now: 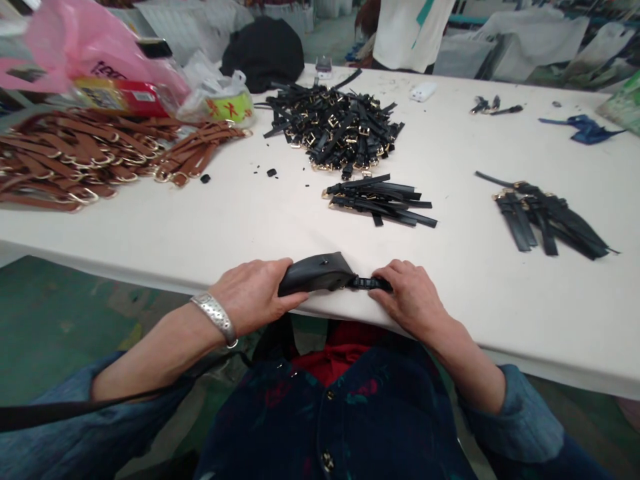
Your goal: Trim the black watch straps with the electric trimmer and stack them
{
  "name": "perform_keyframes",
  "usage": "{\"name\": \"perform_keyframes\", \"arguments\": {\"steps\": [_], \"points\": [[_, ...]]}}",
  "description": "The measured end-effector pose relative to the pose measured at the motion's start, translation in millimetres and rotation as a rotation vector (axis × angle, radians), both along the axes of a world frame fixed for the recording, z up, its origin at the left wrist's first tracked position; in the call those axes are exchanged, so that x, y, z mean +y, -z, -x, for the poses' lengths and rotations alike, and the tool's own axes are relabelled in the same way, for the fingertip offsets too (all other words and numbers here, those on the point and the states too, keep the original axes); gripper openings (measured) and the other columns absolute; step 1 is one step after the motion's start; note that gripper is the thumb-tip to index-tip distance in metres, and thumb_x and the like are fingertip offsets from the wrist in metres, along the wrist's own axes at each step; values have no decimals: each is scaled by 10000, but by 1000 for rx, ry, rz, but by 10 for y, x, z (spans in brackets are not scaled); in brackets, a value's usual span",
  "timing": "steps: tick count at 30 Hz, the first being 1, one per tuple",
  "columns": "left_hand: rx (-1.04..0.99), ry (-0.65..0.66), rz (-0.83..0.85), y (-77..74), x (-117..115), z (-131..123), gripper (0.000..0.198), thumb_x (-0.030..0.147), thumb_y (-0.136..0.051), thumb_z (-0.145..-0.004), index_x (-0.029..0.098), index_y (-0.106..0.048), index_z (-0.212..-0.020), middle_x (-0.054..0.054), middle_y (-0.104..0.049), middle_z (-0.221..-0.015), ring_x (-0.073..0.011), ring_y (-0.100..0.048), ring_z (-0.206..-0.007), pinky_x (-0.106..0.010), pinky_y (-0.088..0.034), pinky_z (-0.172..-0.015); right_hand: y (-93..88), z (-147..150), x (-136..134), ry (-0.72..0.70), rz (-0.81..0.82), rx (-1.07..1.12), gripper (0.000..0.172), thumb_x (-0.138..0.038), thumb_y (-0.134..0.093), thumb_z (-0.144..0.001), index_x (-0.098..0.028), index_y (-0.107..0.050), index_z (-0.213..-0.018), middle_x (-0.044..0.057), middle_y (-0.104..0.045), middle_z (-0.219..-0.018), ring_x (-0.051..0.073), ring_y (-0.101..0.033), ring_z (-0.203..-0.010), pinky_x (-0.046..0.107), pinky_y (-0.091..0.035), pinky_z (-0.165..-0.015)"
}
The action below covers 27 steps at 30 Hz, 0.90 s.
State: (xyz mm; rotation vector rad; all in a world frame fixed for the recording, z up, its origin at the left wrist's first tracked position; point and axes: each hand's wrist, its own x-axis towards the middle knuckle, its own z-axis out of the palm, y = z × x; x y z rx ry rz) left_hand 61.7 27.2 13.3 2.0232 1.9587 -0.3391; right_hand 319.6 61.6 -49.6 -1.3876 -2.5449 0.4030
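My left hand (pixel 253 293), with a silver bracelet at its wrist, grips a wide piece of black leather (pixel 317 272) between thumb and fingers at the table's front edge. At the right end of the leather, a narrow black strap with a buckle (pixel 364 283) joins it. My right hand (pixel 413 293) pinches the far end of that strap, its fingertips partly hiding it. Beyond my hands lies a small bundle of black buckle straps (pixel 383 200), and behind it a large heap of black buckle straps (pixel 340 127).
Brown straps with gold rings (pixel 75 150) are piled on the left, below a pink plastic bag (pixel 95 47). Finished-looking black straps (pixel 550 213) lie to the right. A blue scrap (pixel 585 128) and a black cap-like bundle (pixel 265 53) sit further back. A person (pixel 413 33) stands across the table.
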Motion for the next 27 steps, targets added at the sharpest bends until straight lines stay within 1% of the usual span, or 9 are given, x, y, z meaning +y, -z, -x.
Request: {"name": "perform_keyframes", "arguments": {"steps": [2, 4, 6, 10, 18, 24, 27], "points": [[-10, 5, -5, 10, 3, 13, 481, 622, -445, -718, 219, -604, -928, -80, -678, -767, -235, -618, -681, -310, -389, -580, -31, 5, 2, -12, 1, -44, 137, -292, -593, -808, -186, -608, -895, 75, -592, -882, 224, -518, -865, 343, -382, -744], [-28, 11, -5, 16, 11, 29, 480, 618, -455, -713, 216, -608, -926, -85, -685, -795, -239, -626, -708, -310, -397, -592, -23, 2, 11, -40, 29, -9, 112, -268, -580, -813, -183, -586, -886, 67, -586, -873, 209, -514, -856, 327, -387, -747], [-52, 10, -3, 24, 18, 47, 479, 613, -461, -714, 212, -610, -931, -85, -688, -800, -237, -630, -716, -309, -403, -602, 17, -5, 20, -51, 60, 57, 104, -255, -564, -823, -190, -573, -902, 56, -585, -868, 198, -518, -853, 318, -395, -756], [-108, 2, 1, 53, 22, 86, 468, 614, -467, -720, 215, -606, -921, -73, -690, -786, -219, -627, -693, -297, -407, -597, 113, -3, 21, -13, 66, 156, 136, -269, -553, -832, -195, -566, -945, 56, -586, -888, 197, -535, -857, 323, -411, -764], [-170, -20, -5, 118, 18, 126, 462, 609, -489, -711, 222, -616, -929, -61, -704, -795, -208, -631, -702, -279, -402, -586, 171, 39, 30, -18, 71, 264, 168, -309, -581, -822, -221, -599, -964, 29, -632, -898, 174, -585, -825, 298, -431, -746], [-173, -28, -8, 128, 15, 128, 433, 590, -491, -721, 222, -610, -914, -56, -698, -769, -201, -629, -685, -278, -393, -577, 156, 50, 49, -1, 110, 282, 172, -331, -607, -797, -231, -654, -929, 16, -675, -864, 169, -615, -793, 281, -440, -714], [-168, -25, -14, 120, 13, 116, 430, 590, -489, -725, 228, -606, -925, -58, -699, -773, -208, -631, -687, -285, -394, -580, 134, 79, 39, -4, 103, 243, 158, -336, -616, -786, -236, -678, -890, 14, -679, -819, 168, -619, -755, 272, -437, -675]]}}
